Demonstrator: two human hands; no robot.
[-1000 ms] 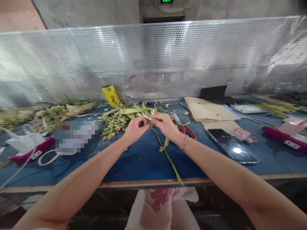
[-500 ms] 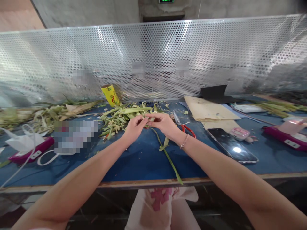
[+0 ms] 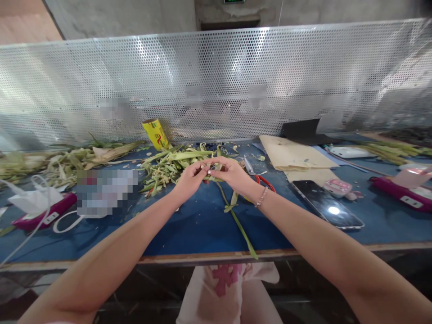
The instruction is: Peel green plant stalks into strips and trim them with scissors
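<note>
We are pinching a pale green piece (image 3: 211,167), its long axis mostly hidden by our fingers; it is lying at two o'clock from our left hand (image 3: 189,180) and ten o'clock from our right hand (image 3: 232,174), each closing its fingertips on it, neither clearly nearer. A green stem (image 3: 240,228) is running towards five o'clock (whether it joins the piece, we cannot tell), while a leafy heap (image 3: 162,170) is resting at nine.

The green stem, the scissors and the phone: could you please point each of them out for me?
Green stem (image 3: 238,222), head view, on its lower half.
Scissors (image 3: 249,165), head view, on the metal blade.
Phone (image 3: 324,203), head view, on its dark screen.
</note>
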